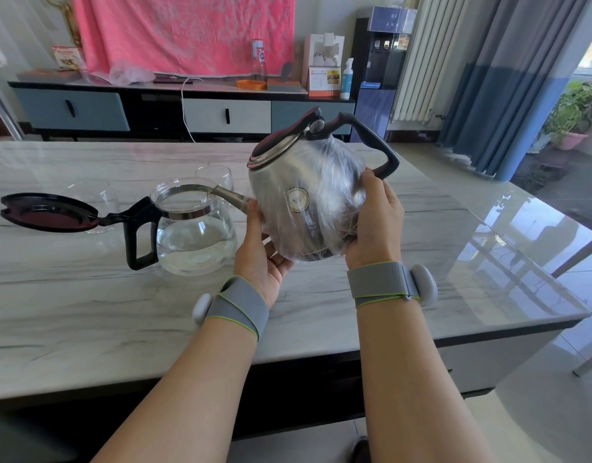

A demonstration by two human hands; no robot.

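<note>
A steel kettle (301, 182) wrapped in clear plastic film is tilted to the left above the table, its dark handle up at the right. Its thin spout (229, 194) reaches over the rim of a glass jug (196, 242) with a black handle and an open black lid (47, 212) hanging to the left; clear water lies in the jug. My left hand (263, 248) cups the kettle's lower left side. My right hand (376, 218) grips its right side below the handle.
Two clear glasses (216, 177) stand behind the jug on the marble table (87, 312). The table's right edge (535, 275) drops to a tiled floor. A low cabinet (174, 108), water dispenser (381, 71) and curtains (498, 85) stand beyond.
</note>
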